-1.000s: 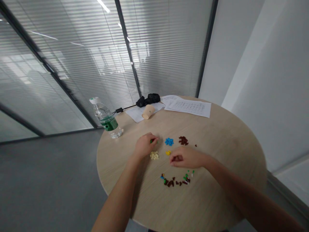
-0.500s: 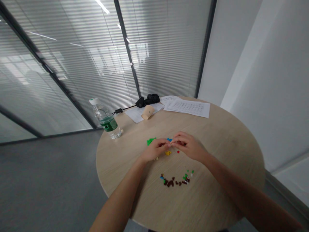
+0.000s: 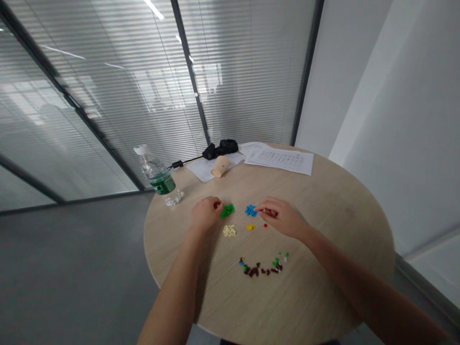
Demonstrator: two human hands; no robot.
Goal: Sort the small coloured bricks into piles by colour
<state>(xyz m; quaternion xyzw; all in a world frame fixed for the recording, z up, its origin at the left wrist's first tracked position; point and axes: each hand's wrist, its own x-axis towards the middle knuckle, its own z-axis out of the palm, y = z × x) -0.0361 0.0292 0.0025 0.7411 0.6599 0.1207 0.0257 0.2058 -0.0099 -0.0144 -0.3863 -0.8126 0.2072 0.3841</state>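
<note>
My left hand [image 3: 206,212] is closed, its curled fingertips at the left edge of a pile of small green pieces [image 3: 227,210]. Whatever it may pinch is hidden. My right hand [image 3: 277,213] is also closed, thumb and forefinger together beside a pile of small blue pieces [image 3: 250,210]; anything between them is too small to make out. Closer to me lie cream pieces [image 3: 229,231], a few yellow pieces [image 3: 250,226] and one red piece [image 3: 265,225]. Dark brown pieces [image 3: 253,271] form a loose curved row with green pieces [image 3: 276,262] at its right end.
The round wooden table [image 3: 334,206] holds everything. Along its far side are a water bottle [image 3: 162,183], a paper cup [image 3: 220,166] lying on its side, a black folded item [image 3: 221,148] with a cord, and printed sheets [image 3: 278,159]. Glass panels with blinds stand behind.
My hands were together over the middle and have parted. The left moved left to the green pile; the right stayed near the blue one. The cream and blue piles are now uncovered.
</note>
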